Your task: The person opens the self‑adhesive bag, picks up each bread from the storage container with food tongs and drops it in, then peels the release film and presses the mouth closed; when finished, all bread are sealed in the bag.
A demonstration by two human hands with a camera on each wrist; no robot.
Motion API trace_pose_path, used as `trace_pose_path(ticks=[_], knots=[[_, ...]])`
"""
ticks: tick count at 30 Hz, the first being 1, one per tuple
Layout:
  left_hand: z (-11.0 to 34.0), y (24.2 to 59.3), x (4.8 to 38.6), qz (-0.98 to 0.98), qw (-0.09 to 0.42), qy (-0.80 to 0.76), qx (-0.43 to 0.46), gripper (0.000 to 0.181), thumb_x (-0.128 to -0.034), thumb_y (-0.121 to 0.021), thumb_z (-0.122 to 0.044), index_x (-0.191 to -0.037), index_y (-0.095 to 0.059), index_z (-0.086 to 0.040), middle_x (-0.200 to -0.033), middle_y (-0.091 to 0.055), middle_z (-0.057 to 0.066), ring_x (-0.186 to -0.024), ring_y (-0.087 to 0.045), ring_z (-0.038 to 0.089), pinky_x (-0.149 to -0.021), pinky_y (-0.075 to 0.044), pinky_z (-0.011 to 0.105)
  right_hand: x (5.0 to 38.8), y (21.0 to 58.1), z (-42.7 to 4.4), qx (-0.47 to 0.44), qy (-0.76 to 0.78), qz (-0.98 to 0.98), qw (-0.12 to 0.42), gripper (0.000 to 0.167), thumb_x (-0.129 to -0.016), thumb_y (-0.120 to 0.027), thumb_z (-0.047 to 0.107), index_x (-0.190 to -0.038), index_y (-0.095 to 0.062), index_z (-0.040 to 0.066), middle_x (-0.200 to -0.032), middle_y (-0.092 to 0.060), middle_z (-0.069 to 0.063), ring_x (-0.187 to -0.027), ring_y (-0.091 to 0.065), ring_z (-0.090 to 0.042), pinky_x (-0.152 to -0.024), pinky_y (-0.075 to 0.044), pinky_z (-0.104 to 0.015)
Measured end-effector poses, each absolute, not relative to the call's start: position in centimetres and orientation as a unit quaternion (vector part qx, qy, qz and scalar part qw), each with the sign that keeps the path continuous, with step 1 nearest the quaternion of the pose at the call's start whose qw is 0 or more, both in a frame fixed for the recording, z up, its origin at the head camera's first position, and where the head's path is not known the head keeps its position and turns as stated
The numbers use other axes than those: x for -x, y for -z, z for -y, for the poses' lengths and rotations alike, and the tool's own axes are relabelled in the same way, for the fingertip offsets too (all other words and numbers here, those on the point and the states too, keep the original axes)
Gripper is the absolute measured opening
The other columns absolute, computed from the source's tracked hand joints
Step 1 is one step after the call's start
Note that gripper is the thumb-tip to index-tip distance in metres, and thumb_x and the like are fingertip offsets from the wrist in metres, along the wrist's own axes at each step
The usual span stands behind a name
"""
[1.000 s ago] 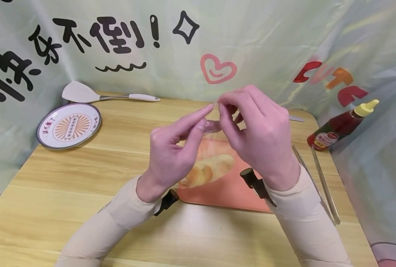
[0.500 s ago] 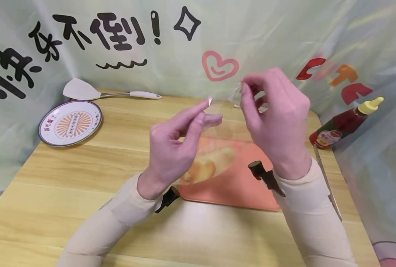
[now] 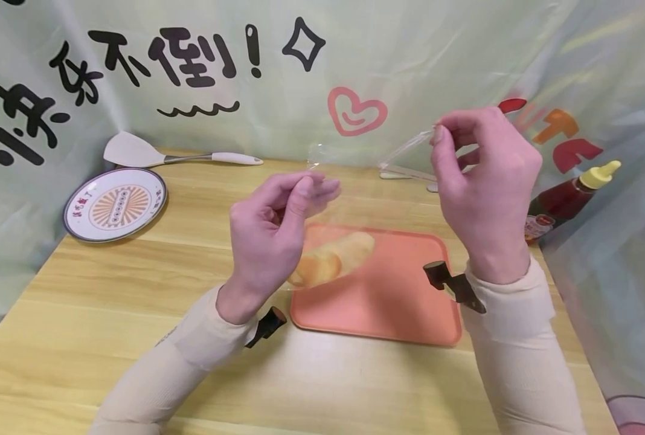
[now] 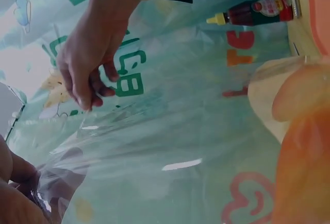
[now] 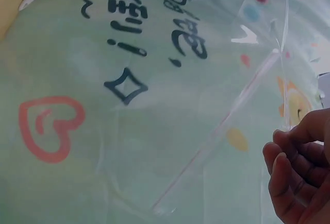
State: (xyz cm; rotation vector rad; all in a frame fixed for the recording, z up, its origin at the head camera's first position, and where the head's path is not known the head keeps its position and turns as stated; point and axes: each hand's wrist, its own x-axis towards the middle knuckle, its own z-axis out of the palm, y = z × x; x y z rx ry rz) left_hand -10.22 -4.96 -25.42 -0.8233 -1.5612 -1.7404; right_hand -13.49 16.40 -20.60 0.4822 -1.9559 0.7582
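Left grip: my left hand point(image 3: 270, 235) is bringing thumb and fingers together, pinching the clear film point(image 4: 180, 165).
Right grip: my right hand point(image 3: 482, 181) is pinching a gathered edge of the same film between thumb and forefinger, well apart from and higher than the left.
Film: it is stretching between both hands, its creases catching light in the wrist views.
Bread: the long roll point(image 3: 336, 260) is showing in front of the coral tray point(image 3: 409, 293), just below and beside my left hand; whether it is touching the tray I cannot tell.
Left side: a round plate point(image 3: 115, 205) is resting on the wooden table point(image 3: 132, 284), a white spatula point(image 3: 183, 158) lying behind it.
Right side: a yellow-capped sauce bottle point(image 3: 569, 202) is standing partly behind my right hand.
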Motion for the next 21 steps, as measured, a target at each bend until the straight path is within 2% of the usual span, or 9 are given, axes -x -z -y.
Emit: trace_pose_path(ticks=[1,7,14,21], knots=[[5.0,25.5,10.2,0.592,0.324,0.670,0.309,0.011,-0.0940,-0.052,0.016,-0.099,-0.061,0.020,-0.092,-0.070,0.028,-0.085,-0.072,0.035,-0.073,-0.060,0.041,13.5,20.6,-16.7,-0.193,-0.308,0.803,0.472,0.024,-0.096,-0.058,0.017,-0.092,-0.069,-0.004,-0.085,-0.068,-0.010,-0.075,-0.065,-0.017,-0.068,-0.045,-0.012],[5.5,25.7,10.4,0.589,0.317,0.691,0.274,0.013,-0.0973,-0.053,0.008,-0.099,-0.061,0.018,-0.094,-0.071,0.024,-0.086,-0.072,0.034,-0.070,-0.060,0.043,14.0,20.9,-18.3,-0.165,-0.290,0.818,0.469,0.028,-0.097,-0.056,0.021,-0.094,-0.069,-0.004,-0.086,-0.069,-0.012,-0.074,-0.064,-0.019,-0.068,-0.043,-0.010],[6.1,25.7,10.4,0.582,0.313,0.708,0.250,0.015,-0.0991,-0.053,0.004,-0.100,-0.062,0.017,-0.095,-0.072,0.022,-0.086,-0.071,0.035,-0.069,-0.060,0.044,14.7,21.2,-20.6,-0.115,-0.297,0.826,0.464,0.030,-0.097,-0.056,0.022,-0.096,-0.070,-0.003,-0.089,-0.072,-0.005,-0.076,-0.056,0.009,-0.067,-0.044,-0.008],[6.5,25.8,10.5,0.580,0.324,0.711,0.232,0.015,-0.0989,-0.053,0.004,-0.099,-0.062,0.016,-0.093,-0.072,0.021,-0.085,-0.071,0.035,-0.068,-0.060,0.044,15.5,21.7,-22.5,-0.054,-0.334,0.825,0.452,0.023,-0.095,-0.058,0.023,-0.095,-0.074,0.005,-0.087,-0.071,0.008,-0.072,-0.056,0.008,-0.063,-0.042,-0.009]])
